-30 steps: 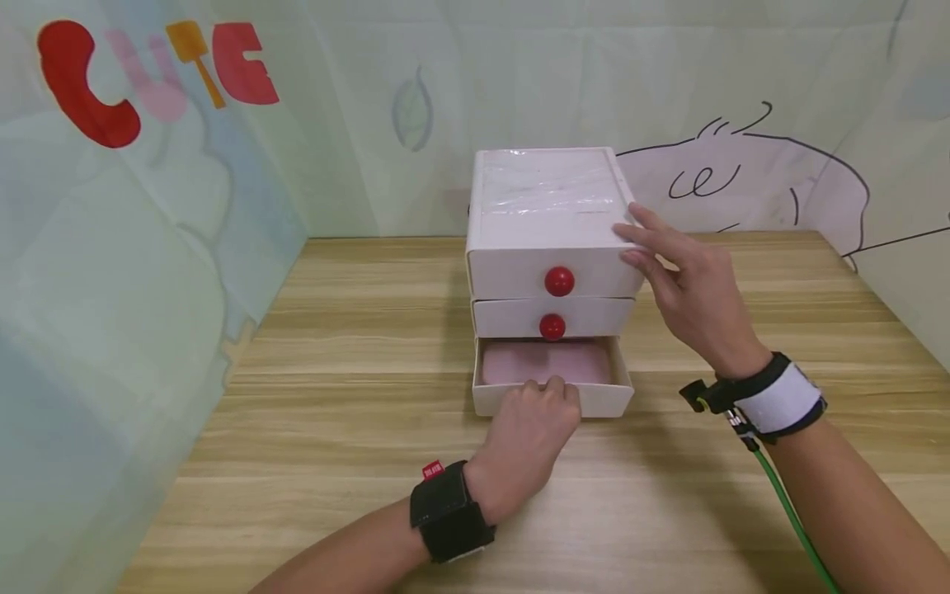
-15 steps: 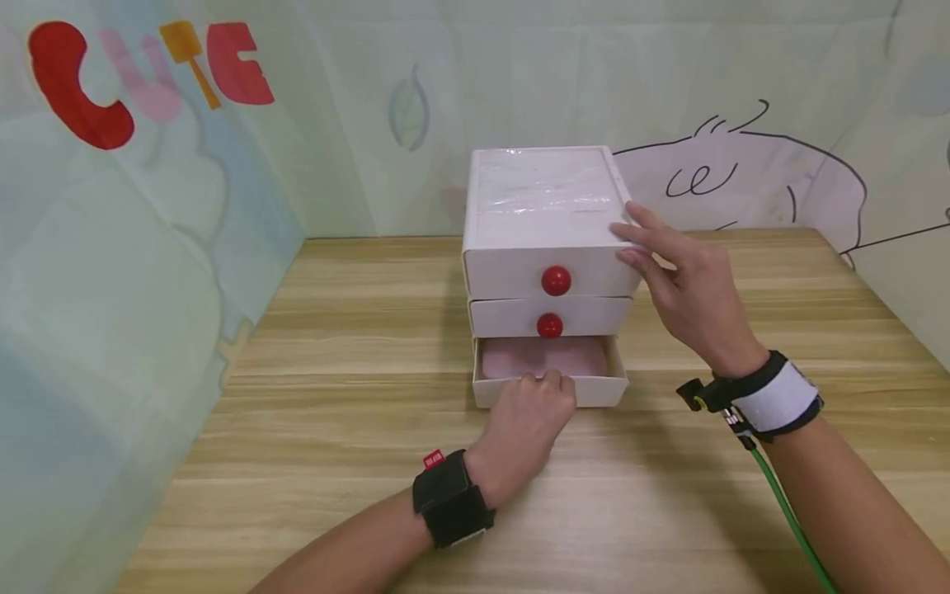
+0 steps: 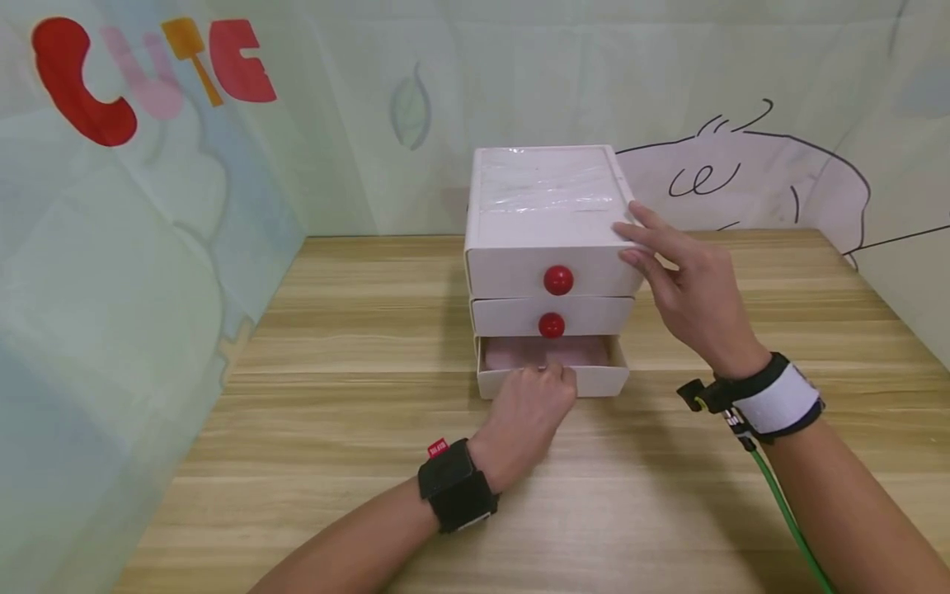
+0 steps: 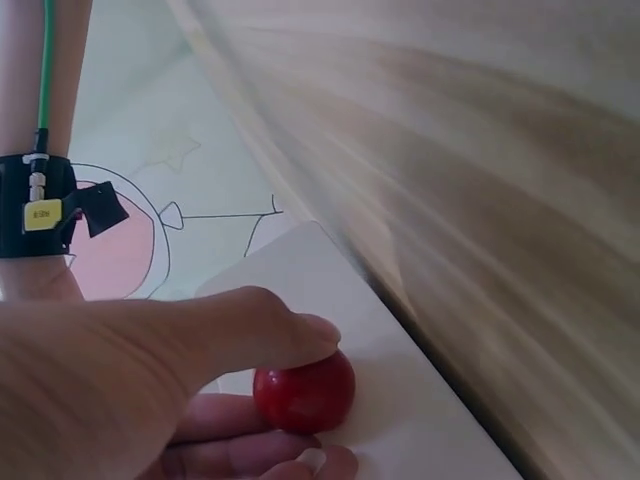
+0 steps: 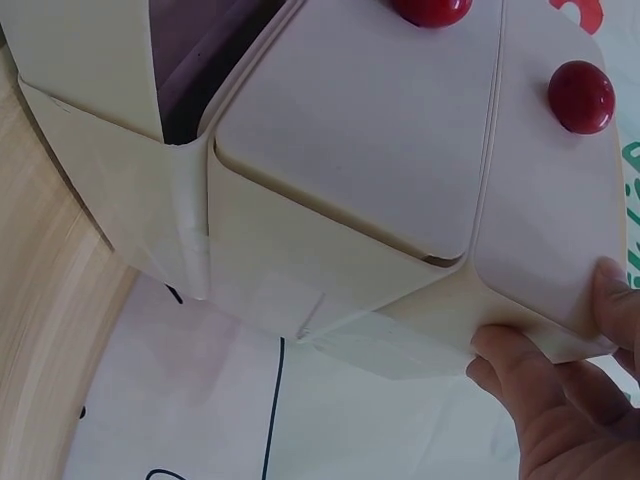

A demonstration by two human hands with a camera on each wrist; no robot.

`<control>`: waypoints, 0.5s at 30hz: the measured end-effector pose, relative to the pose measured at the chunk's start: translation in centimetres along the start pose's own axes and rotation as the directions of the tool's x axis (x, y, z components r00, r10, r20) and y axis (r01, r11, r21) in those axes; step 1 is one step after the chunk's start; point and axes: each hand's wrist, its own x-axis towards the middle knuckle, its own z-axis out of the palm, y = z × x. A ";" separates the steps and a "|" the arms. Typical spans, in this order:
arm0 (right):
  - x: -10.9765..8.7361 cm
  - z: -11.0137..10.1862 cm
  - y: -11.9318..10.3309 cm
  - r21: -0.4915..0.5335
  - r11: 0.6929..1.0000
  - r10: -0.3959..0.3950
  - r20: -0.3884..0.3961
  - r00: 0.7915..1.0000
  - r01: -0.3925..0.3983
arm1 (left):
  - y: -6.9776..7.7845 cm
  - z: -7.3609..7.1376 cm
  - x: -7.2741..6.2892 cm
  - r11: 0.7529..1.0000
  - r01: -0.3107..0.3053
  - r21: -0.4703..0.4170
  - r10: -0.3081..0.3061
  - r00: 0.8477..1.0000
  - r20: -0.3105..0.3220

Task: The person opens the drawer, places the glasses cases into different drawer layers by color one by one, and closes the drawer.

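A white drawer unit with red ball knobs stands on the table. Its bottom drawer sits partly pulled out, while the two drawers above are closed. My left hand pinches the bottom drawer's red knob between thumb and fingers; the head view hides that knob behind the hand. Inside the drawer lies something flat and pale pink, its far part covered by the drawer above. My right hand holds the unit's upper right front corner, thumb on the front face and fingers against the adjoining surfaces.
The wood-grain table reaches back to a printed cloth backdrop. Cloth also hangs along the left and right sides. From the right wristband a green cable runs down toward the front edge.
The bottom drawer has slid inward, away from me, with my left hand moving along on its knob. Less of the pink thing shows. My right hand stays on the corner.
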 end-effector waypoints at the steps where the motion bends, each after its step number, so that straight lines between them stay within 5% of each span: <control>1: 0.0 0.0 0.0 -0.002 1.000 -0.001 -0.001 1.000 0.001 | 0.0 0.1 0.1 1.000 0.001 0.001 -0.001 1.000 -0.001; 15: -0.1 0.0 0.0 -0.008 1.000 0.002 -0.003 1.000 -0.002 | -0.8 0.9 0.8 1.000 0.027 -0.001 -0.027 1.000 -0.006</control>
